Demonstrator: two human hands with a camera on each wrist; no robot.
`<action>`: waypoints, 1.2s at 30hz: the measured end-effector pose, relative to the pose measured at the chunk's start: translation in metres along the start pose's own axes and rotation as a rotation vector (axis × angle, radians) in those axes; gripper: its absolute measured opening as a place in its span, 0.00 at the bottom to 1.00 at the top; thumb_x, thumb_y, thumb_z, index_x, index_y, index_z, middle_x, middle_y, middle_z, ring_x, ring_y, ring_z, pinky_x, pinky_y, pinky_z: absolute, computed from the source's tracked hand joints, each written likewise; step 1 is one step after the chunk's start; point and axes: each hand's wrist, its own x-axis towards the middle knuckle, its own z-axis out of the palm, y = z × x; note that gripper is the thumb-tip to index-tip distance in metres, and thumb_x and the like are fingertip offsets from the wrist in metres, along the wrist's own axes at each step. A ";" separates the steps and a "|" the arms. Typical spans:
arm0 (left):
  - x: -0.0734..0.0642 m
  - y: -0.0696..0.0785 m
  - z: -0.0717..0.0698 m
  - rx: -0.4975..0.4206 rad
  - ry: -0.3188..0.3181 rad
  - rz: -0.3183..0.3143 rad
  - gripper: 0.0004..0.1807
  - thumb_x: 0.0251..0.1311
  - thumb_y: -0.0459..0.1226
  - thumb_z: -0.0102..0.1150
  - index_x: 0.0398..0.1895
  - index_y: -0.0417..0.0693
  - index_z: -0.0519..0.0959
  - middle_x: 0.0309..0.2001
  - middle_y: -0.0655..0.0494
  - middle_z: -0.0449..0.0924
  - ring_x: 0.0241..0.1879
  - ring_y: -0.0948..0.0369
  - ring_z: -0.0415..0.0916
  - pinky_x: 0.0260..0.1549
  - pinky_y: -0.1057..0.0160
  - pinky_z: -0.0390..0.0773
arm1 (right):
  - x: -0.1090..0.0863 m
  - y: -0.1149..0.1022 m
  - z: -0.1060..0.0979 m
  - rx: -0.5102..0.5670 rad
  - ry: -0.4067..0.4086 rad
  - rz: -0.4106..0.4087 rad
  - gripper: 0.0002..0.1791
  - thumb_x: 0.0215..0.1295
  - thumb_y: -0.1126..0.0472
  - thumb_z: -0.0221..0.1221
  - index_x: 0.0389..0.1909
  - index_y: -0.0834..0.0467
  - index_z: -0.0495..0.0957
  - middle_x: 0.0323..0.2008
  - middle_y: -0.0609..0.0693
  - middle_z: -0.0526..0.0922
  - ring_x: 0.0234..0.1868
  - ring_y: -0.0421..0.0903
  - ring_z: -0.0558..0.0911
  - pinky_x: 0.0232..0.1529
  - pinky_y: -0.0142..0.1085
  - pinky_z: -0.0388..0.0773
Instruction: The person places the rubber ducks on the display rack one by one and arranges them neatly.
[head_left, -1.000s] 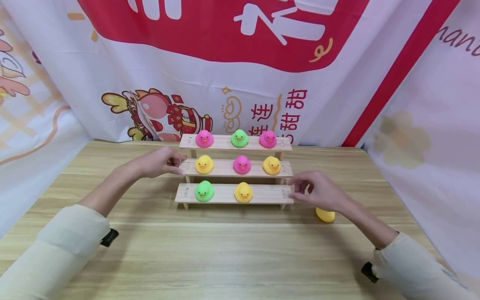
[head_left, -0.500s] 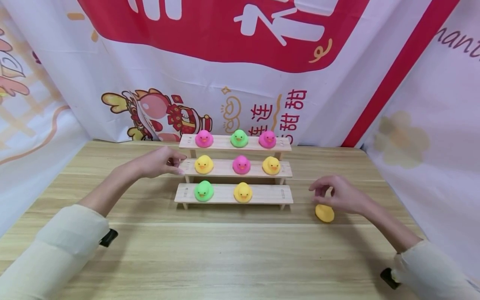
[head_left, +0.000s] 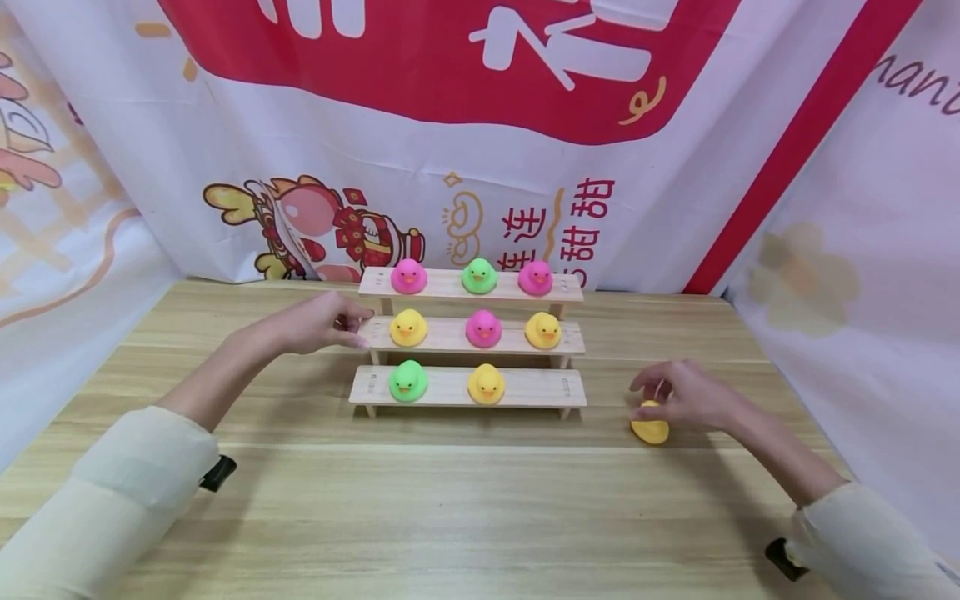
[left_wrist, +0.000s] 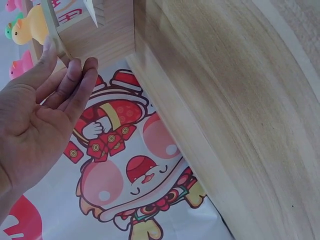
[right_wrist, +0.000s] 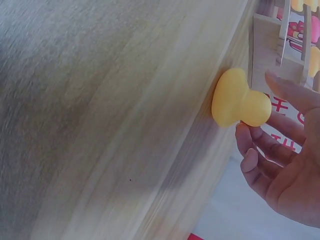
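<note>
A three-tier wooden display stand holds several small rubber ducks in pink, green and yellow. My left hand grips the left end of its middle shelf; in the left wrist view the thumb lies over the shelf edge near a yellow duck, with the fingers below. To the right of the stand, a loose yellow rubber duck sits on the table. My right hand is around its head. In the right wrist view the thumb stands apart from the duck, while a fingertip is at its head.
On the bottom shelf, a green duck and a yellow duck stand at the left and middle. A printed cloth hangs behind the wooden table, with more cloth at both sides.
My right hand has moved from the bottom shelf's right end, rightward and then down to the loose yellow duck. The left hand has stayed on the stand.
</note>
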 end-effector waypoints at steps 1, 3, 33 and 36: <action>0.000 0.000 0.000 0.001 0.000 -0.003 0.25 0.64 0.34 0.71 0.59 0.26 0.79 0.25 0.56 0.72 0.29 0.60 0.66 0.30 0.63 0.68 | 0.000 0.000 0.001 -0.003 -0.001 0.002 0.19 0.56 0.54 0.78 0.42 0.62 0.87 0.30 0.44 0.83 0.31 0.41 0.78 0.33 0.33 0.78; 0.000 0.001 0.000 -0.006 -0.002 -0.017 0.25 0.65 0.35 0.70 0.60 0.26 0.79 0.25 0.55 0.73 0.29 0.59 0.67 0.30 0.63 0.69 | 0.001 0.001 0.002 -0.006 0.004 0.004 0.17 0.56 0.54 0.78 0.40 0.61 0.87 0.30 0.44 0.82 0.31 0.40 0.77 0.32 0.33 0.78; 0.001 -0.002 0.000 -0.042 -0.009 -0.034 0.25 0.65 0.35 0.70 0.59 0.26 0.79 0.24 0.55 0.71 0.28 0.59 0.66 0.29 0.63 0.67 | 0.005 -0.026 -0.014 0.068 0.086 0.009 0.10 0.57 0.64 0.76 0.39 0.61 0.89 0.36 0.49 0.89 0.36 0.45 0.85 0.41 0.44 0.85; 0.001 -0.002 0.000 -0.039 -0.008 -0.037 0.25 0.65 0.36 0.70 0.59 0.27 0.79 0.24 0.55 0.71 0.28 0.59 0.66 0.29 0.63 0.67 | 0.006 -0.028 -0.016 0.074 0.075 0.011 0.11 0.57 0.65 0.75 0.41 0.61 0.89 0.38 0.50 0.89 0.36 0.46 0.85 0.41 0.43 0.85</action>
